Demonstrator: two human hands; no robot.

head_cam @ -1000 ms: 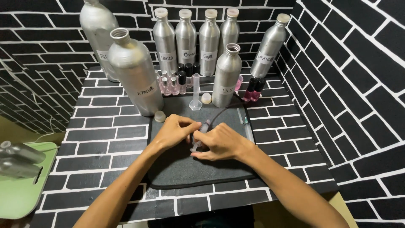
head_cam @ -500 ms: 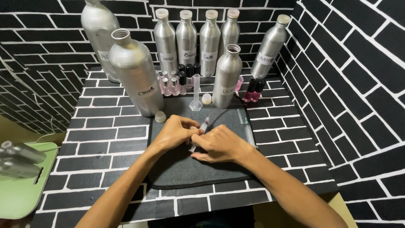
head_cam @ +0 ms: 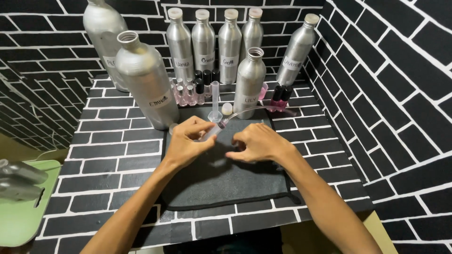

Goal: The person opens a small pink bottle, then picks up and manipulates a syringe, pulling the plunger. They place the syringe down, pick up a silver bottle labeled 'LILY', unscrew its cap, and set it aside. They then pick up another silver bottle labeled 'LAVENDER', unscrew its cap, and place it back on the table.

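My left hand (head_cam: pixel 187 143) grips a clear syringe (head_cam: pixel 210 132) over the black mat (head_cam: pixel 226 181). A thin clear tube (head_cam: pixel 263 109) runs from the syringe tip to the right, past the uncapped aluminium bottle (head_cam: pixel 249 84). My right hand (head_cam: pixel 258 143) rests just right of the syringe with its fingers curled down towards the mat. It is apart from the syringe and nothing shows in it.
A large open aluminium bottle (head_cam: pixel 143 82) stands left of the mat, with another (head_cam: pixel 104 40) behind it. Several capped bottles (head_cam: pixel 216 42) line the back wall. A small measuring cylinder (head_cam: pixel 215 101), small vials (head_cam: pixel 190 91), pink bottles (head_cam: pixel 281 96) and a white cap (head_cam: pixel 227 109) stand nearby.
My right hand has come off the syringe and shifted slightly right. The left hand keeps hold of the syringe, and the two hands are now apart.
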